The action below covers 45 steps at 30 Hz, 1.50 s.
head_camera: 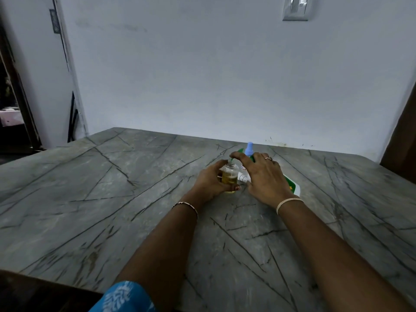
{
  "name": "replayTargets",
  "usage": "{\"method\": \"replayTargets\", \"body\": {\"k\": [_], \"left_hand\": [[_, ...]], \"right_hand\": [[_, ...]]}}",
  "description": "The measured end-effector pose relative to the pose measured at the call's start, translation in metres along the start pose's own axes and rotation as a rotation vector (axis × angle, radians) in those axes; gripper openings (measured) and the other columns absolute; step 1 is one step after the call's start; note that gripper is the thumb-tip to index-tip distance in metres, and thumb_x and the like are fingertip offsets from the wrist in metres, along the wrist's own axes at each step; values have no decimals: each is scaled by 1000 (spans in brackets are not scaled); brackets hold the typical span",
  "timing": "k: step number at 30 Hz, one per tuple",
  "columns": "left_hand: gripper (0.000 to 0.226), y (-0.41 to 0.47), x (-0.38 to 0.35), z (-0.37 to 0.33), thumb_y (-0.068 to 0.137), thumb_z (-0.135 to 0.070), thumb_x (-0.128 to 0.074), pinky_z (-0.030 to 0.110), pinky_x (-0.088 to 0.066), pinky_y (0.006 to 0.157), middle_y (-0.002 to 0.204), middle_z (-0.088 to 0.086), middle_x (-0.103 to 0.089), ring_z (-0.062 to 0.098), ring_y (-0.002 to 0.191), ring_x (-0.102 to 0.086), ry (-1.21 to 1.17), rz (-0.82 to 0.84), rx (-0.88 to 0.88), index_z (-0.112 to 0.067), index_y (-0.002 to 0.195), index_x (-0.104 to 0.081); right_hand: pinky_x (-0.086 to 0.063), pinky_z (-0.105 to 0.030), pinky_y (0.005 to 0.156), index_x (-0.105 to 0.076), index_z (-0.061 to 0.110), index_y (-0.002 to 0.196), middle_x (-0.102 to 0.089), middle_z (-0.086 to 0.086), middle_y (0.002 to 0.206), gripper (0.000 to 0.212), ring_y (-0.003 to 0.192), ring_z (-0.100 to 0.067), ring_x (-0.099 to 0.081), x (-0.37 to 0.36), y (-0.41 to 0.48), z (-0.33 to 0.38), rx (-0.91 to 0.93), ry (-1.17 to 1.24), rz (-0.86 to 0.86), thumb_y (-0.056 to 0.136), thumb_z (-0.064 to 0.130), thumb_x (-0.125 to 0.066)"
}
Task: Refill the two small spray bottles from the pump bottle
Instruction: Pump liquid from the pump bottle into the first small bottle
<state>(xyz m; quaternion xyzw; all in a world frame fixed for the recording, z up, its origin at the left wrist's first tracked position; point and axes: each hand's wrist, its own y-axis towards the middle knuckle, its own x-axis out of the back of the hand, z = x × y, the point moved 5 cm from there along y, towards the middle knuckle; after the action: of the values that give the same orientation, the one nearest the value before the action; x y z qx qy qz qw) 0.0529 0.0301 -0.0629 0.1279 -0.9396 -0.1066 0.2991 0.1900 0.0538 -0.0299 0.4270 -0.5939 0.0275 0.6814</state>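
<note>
My left hand (pixel 210 181) grips a small clear bottle (pixel 229 176) that holds yellow liquid and stands on the table. My right hand (pixel 263 176) reaches over from the right, its fingertips on the top of that bottle; what they pinch is hidden. Just behind stands a second small bottle with a blue spray top (pixel 249 148), mostly covered by my right hand. The green and white pump bottle (pixel 292 188) shows behind and under my right hand. A white spray head (pixel 243 177) lies between my hands.
Everything sits on a grey marble-pattern table (pixel 135 199) whose far edge meets a pale wall. A dark doorway opens at the far left, and a brown wooden panel (pixel 403 143) stands at the right. Blue patterned cloth (pixel 126 298) shows at the table's near edge.
</note>
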Motion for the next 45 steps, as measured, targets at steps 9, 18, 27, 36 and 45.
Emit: {"method": "replayTargets", "body": {"k": [9, 18, 27, 36, 45], "left_hand": [[90, 0, 0, -2, 66, -23, -86, 21, -46, 89, 125, 6, -63, 17, 104, -65, 14, -2, -11, -19, 142, -39], [88, -1, 1, -4, 67, -24, -85, 21, -46, 86, 125, 5, -63, 16, 104, -64, 19, -1, -6, -20, 142, -39], [89, -2, 0, -4, 65, -21, -86, 28, -49, 94, 124, 7, -64, 19, 105, -65, -8, 0, -4, -19, 141, -40], [87, -5, 2, -6, 67, -19, -85, 20, -46, 86, 126, 7, -62, 19, 107, -64, -26, -1, -11, -16, 141, -39], [86, -5, 2, -7, 67, -21, -84, 19, -45, 86, 127, 7, -62, 19, 108, -63, -1, 6, -13, -18, 141, -40]], "right_hand": [[-40, -43, 99, -23, 39, 144, -49, -10, 127, 78, 120, -29, -45, 4, -1, 2, -18, 8, 5, 83, 16, -65], [-39, -44, 99, -25, 38, 145, -50, -11, 127, 76, 120, -30, -45, 6, -2, 4, -14, 17, -28, 83, 15, -63], [-40, -45, 100, -30, 36, 140, -51, -10, 127, 74, 121, -30, -46, 5, -1, 5, -30, 53, -16, 80, 15, -67], [-40, -44, 99, -23, 40, 144, -50, -10, 126, 79, 120, -29, -45, 5, -3, 2, -2, 32, -14, 82, 17, -65], [-40, -44, 101, -25, 39, 143, -50, -10, 127, 76, 121, -29, -45, 3, -2, 2, -19, 38, -3, 82, 18, -65]]}}
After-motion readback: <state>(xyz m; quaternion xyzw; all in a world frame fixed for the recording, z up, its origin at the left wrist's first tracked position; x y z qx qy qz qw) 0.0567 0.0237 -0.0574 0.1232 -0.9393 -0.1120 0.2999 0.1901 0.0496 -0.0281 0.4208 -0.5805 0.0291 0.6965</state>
